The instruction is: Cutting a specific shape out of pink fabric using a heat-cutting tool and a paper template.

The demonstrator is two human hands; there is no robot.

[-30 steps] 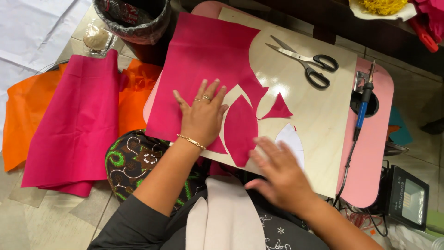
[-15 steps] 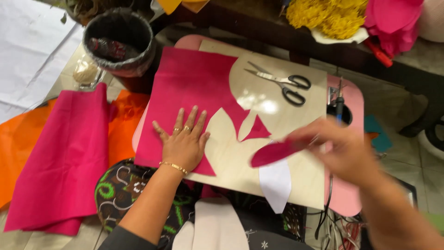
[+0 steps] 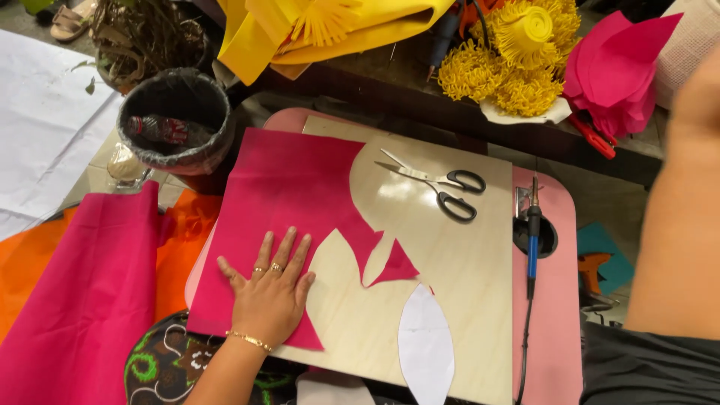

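Lower left of centre, the left hand (image 3: 271, 296) lies flat with fingers spread, pressing the cut pink felt sheet (image 3: 289, 202) onto the pale wooden board (image 3: 457, 277). The right arm (image 3: 679, 225) rises along the right edge with its hand out of sight, so its grip can't be told. Scissors (image 3: 439, 187) lie upper centre, and a white petal template (image 3: 425, 341) sits at the board's lower edge.

Bright, even light from above. Soft glare patch on the pale wooden board (image 3: 450, 277) beside the scissors (image 3: 439, 187). Faint shadow under the left hand (image 3: 270, 296). Sharp focus mid-frame; big blurred forearm (image 3: 679, 225) at right edge, slight wide-angle bend toward corners.
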